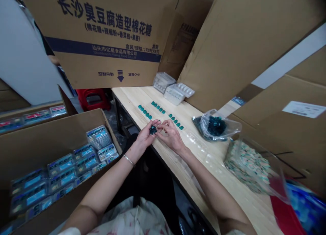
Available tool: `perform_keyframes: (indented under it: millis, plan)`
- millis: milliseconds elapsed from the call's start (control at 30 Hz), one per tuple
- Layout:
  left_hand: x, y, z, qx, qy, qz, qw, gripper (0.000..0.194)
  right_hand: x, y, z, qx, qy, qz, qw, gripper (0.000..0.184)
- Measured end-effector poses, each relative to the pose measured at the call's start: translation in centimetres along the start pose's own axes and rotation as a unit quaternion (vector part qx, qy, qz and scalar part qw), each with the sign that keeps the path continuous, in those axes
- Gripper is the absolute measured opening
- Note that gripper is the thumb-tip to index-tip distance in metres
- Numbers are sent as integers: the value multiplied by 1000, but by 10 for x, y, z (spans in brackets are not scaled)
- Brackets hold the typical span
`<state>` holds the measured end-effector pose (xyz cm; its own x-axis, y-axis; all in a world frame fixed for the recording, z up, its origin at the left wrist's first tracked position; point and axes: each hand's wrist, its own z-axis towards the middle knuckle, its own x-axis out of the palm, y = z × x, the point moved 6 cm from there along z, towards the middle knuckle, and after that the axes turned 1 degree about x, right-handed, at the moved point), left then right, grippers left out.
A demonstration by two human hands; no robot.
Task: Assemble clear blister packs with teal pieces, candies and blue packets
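Note:
My left hand (146, 135) is cupped palm up at the wooden table's (178, 167) near edge and holds a small heap of teal pieces (152, 129). My right hand (170, 135) meets it from the right, fingertips pinched beside the heap; what they pinch is too small to make out. Just beyond the hands, three short rows of teal pieces (159, 108) lie lined up on the table. A clear plastic bag (216, 125) with more teal pieces sits to the right.
Clear blister trays (175, 92) lie at the table's far end. A bag of small printed packets (248, 165) rests at the right. A cardboard box (46, 150) of packed blue-labelled packs stands at the left. Large cartons (102, 35) lean over the table. A red stool (93, 98) stands behind.

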<state>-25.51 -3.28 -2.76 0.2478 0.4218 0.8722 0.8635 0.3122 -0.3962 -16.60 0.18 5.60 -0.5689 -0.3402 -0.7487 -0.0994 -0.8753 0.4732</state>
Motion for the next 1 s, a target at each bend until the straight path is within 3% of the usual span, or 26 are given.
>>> perform_keyframes:
  millis: [200, 367, 433, 567, 667, 800, 900, 1000]
  plan:
    - [6, 8, 1, 26, 30, 24, 999, 22, 4, 2, -10, -17, -37, -20, 999, 14]
    - [8, 7, -1, 32, 32, 42, 998, 22, 1, -14, -11, 56, -78, 81, 992, 9]
    - [7, 5, -6, 31, 32, 32, 998, 19, -1, -29, -11, 131, -79, 173, 973, 13]
    - [3, -1, -20, 63, 29, 121, 990, 22, 2, -51, -16, 267, -45, 352, 896, 25]
    - [5, -6, -28, 123, 35, 278, 952, 34, 4, -54, -19, 287, -32, 404, 868, 31]
    - [16, -17, -33, 240, 50, 456, 855, 30, 7, -53, -20, 280, -25, 405, 870, 32]
    - [21, -23, -33, 314, 48, 522, 792, 20, 7, -56, -22, 278, -35, 392, 876, 32]
    - [20, -23, -31, 324, 45, 541, 775, 19, 7, -58, -23, 279, -35, 408, 869, 32]
